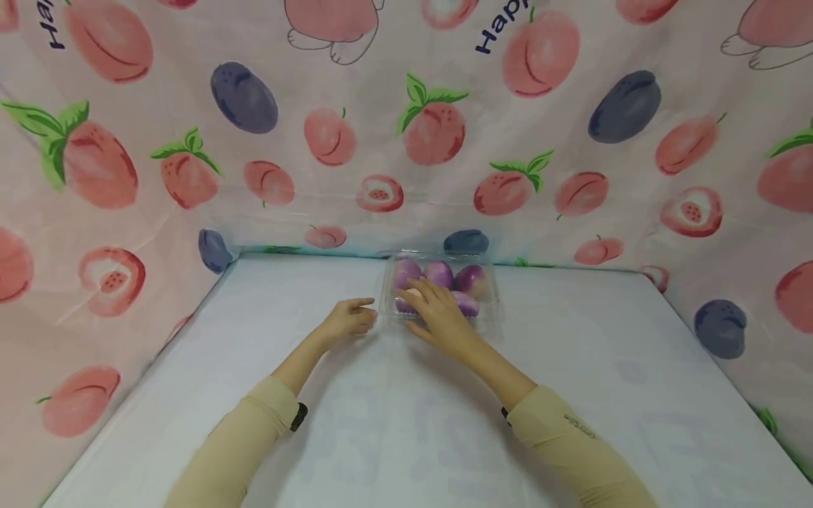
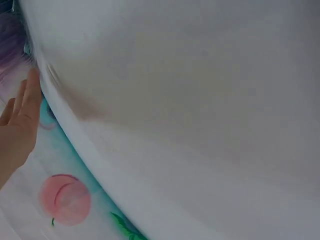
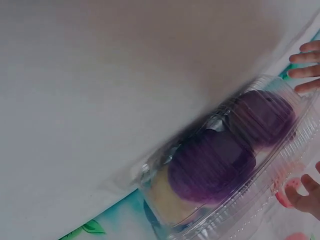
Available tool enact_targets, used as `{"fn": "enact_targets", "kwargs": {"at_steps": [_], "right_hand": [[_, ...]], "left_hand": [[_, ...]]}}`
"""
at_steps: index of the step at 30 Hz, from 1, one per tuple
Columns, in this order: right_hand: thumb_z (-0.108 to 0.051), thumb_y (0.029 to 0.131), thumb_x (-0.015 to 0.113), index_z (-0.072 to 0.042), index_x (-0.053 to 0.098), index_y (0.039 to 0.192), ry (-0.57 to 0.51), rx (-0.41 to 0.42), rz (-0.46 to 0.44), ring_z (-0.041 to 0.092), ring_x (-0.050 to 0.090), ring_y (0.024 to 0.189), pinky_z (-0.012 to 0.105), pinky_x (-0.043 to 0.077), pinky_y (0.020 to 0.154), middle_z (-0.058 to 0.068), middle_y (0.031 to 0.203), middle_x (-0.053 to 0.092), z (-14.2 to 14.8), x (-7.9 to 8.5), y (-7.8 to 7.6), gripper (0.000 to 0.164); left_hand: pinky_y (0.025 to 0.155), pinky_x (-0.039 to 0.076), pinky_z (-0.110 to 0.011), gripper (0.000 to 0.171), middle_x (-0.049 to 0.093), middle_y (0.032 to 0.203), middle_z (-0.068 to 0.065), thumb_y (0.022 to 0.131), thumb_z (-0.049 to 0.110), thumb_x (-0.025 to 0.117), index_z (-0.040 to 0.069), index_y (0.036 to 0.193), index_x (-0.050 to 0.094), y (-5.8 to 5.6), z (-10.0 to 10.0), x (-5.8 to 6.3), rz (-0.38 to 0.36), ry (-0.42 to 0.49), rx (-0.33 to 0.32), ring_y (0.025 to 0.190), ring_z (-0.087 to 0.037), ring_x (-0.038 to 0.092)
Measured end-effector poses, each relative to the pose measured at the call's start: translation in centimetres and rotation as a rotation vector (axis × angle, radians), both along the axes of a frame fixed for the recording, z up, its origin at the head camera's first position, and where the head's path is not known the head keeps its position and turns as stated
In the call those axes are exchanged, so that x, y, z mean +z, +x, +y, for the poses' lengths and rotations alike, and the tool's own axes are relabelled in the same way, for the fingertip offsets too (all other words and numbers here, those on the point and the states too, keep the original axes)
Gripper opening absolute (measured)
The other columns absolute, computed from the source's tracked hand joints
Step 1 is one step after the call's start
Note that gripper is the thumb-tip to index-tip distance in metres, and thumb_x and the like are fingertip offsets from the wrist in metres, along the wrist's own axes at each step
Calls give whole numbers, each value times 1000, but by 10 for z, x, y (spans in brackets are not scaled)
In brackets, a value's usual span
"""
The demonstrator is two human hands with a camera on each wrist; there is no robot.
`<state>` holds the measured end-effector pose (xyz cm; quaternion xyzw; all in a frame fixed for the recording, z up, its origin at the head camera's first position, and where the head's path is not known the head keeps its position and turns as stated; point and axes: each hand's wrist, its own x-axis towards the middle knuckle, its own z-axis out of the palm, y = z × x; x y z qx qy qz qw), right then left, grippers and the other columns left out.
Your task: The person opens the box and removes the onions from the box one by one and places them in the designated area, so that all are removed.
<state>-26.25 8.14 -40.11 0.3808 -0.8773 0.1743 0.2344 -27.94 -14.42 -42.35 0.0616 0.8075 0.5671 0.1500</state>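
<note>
Near the back of the table stands a transparent plastic clamshell box (image 1: 489, 257), its lid apparently down. Inside are several round purple onions (image 1: 438, 273), seen through the ribbed plastic; in the right wrist view two of them (image 3: 212, 167) show close up, one with a pale end. My right hand (image 1: 442, 319) reaches over the front of the box with fingers spread, hiding part of the front row. My left hand (image 1: 346, 319) is just off the box's left side, fingers loosely extended toward it, holding nothing. Whether the right fingertips touch the lid is unclear.
A white table (image 1: 406, 423) extends in front of the box and to both sides. Directly behind it hangs a fruit-printed cloth (image 1: 381, 127), which also runs down the left and right sides.
</note>
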Motion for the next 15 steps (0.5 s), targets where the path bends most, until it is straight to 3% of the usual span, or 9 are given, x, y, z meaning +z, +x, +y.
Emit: {"fn": "enact_targets", "kwargs": {"at_steps": [6,15], "right_hand": [[-27,90,64,-15,55,130,47,-109,-153,41,32,137,68,25,105,16,142,45,-15,5,-11,43],[-28,88,66,-14,55,131,84,-129,-252,39,38,134,65,30,104,19,140,46,-27,8,-22,47]], "left_hand": [[102,44,-41,47,45,138,-29,99,10,44,-2,143,34,-5,6,-2,-208,265,90,125,-37,50],[105,40,-42,45,37,144,-29,100,6,40,-3,143,33,-1,15,-3,-307,487,143,131,-40,41]]}}
